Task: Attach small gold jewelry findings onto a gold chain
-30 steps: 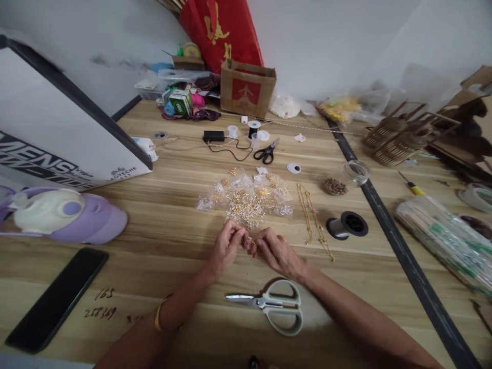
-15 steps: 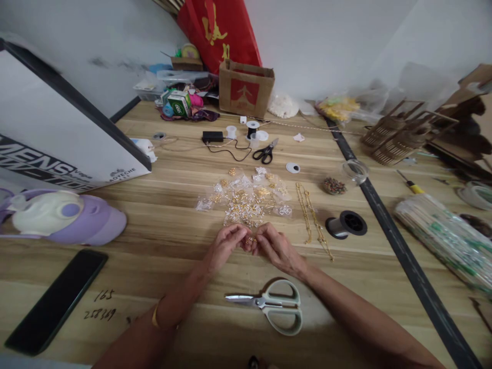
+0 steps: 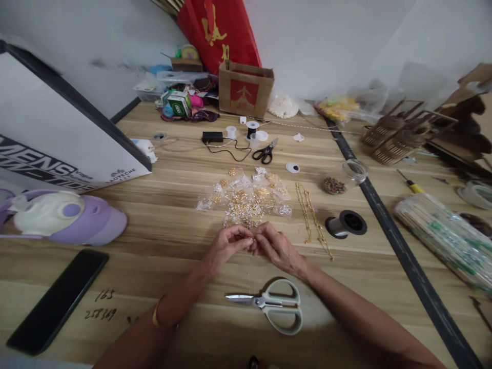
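Observation:
My left hand (image 3: pixel 229 245) and my right hand (image 3: pixel 275 247) meet above the table, fingertips pinched together around a small gold-coloured piece (image 3: pixel 252 239). The fingers mostly cover it, so its exact kind cannot be made out. Right behind the hands lies a spread of gold and clear beads and findings (image 3: pixel 244 207), some in small plastic bags. Gold chains (image 3: pixel 307 212) lie to the right of that pile. Nearer to me, between my forearms, rest scissors with pale handles (image 3: pixel 282 306), blades pointing left.
A wire spool (image 3: pixel 346 224), a jar of mixed beads (image 3: pixel 335 185) and wrapped sticks (image 3: pixel 442 236) are on the right. Black scissors (image 3: pixel 265 151) lie farther back. On the left are a phone (image 3: pixel 57 302), a purple bottle (image 3: pixel 84 218) and a large white box (image 3: pixel 65 118).
My left fingertips have shifted slightly right and closed in on the right hand's pinch. Less of the small gold piece shows now. The things on the table stay in place.

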The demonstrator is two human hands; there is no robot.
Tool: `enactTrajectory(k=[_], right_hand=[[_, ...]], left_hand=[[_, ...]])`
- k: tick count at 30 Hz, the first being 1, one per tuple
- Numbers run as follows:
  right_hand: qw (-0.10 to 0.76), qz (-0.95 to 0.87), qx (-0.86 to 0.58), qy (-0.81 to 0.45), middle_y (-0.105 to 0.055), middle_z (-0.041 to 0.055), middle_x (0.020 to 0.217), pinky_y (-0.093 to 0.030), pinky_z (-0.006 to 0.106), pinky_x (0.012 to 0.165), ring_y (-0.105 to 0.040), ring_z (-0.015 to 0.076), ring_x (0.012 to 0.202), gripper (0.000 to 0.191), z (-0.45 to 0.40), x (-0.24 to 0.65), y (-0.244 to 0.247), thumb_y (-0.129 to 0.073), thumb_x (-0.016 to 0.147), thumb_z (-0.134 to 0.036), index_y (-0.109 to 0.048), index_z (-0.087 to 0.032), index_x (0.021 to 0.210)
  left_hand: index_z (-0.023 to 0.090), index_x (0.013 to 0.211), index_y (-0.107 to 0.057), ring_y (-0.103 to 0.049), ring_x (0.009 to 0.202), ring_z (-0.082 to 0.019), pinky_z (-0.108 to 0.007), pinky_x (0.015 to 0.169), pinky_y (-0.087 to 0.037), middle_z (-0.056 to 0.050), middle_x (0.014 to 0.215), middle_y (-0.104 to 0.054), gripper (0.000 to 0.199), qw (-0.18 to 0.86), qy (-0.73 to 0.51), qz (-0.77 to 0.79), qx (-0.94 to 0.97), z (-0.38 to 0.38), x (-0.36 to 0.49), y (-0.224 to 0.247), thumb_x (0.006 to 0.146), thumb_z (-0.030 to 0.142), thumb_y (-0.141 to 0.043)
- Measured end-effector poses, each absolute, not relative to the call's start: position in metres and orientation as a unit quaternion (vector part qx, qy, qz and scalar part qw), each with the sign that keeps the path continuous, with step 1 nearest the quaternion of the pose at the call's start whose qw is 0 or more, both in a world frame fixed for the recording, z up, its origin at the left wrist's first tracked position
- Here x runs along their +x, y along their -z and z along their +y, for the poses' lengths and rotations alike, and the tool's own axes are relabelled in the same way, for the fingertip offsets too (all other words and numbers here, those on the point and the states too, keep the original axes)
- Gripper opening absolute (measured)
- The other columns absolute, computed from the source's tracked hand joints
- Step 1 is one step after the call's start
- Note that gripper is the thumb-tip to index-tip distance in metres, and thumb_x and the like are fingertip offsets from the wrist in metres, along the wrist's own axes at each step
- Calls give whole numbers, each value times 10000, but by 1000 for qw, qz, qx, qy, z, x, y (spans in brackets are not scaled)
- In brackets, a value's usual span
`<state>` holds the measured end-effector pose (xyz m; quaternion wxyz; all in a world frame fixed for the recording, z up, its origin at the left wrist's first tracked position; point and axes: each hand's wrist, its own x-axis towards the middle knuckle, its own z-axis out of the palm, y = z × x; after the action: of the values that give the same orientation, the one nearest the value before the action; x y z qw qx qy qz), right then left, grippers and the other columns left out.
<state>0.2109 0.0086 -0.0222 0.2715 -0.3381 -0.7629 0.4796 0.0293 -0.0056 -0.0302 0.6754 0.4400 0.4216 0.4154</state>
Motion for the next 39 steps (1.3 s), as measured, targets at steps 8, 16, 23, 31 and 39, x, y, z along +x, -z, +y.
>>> enactTrajectory(k=[8, 16, 23, 31, 39], right_hand=[[244, -773, -362, -461, -589, -17, 621, -443, 227, 563, -564, 113, 528, 204, 13, 212, 18, -344, 973, -329, -488, -186, 956], [286, -749, -424, -421, -478, -57, 504, -350, 195, 402, -485, 100, 391, 217, 13, 217, 3, -425, 930, -312, -508, -171, 1072], [272, -803, -374, -375, -626, 61, 905, -440, 209, 565, -574, 102, 609, 151, 4, 209, 9, -490, 900, -223, -539, -175, 1035], [257, -830, -349, -351, -593, 43, 797, -425, 241, 657, -560, 142, 723, 145, 10, 211, 12, -446, 921, -166, -574, -173, 853], [269, -828, -350, -345, -573, 37, 757, -409, 235, 622, -539, 136, 680, 159, 9, 210, 11, -440, 915, -160, -560, -172, 812]], left_hand=[[141, 680, -606, -496, 596, -114, -224, 583, -399, 5, 619, -556, 182, 637, -403, 455, 473, -5, 29, 27, 701, 308, -674], [145, 650, -577, -450, 551, -101, -214, 539, -346, 26, 559, -499, 151, 606, -401, 496, 474, -4, 30, 27, 690, 272, -648], [144, 668, -580, -454, 587, -109, -220, 562, -355, 15, 615, -512, 128, 583, -411, 483, 508, -6, 30, 33, 699, 255, -636], [135, 686, -572, -456, 603, -108, -211, 570, -350, 9, 624, -516, 98, 563, -397, 484, 540, -6, 30, 33, 712, 225, -600], [135, 683, -586, -469, 586, -105, -206, 554, -360, 11, 616, -533, 98, 568, -395, 492, 529, -6, 29, 36, 679, 223, -630]])
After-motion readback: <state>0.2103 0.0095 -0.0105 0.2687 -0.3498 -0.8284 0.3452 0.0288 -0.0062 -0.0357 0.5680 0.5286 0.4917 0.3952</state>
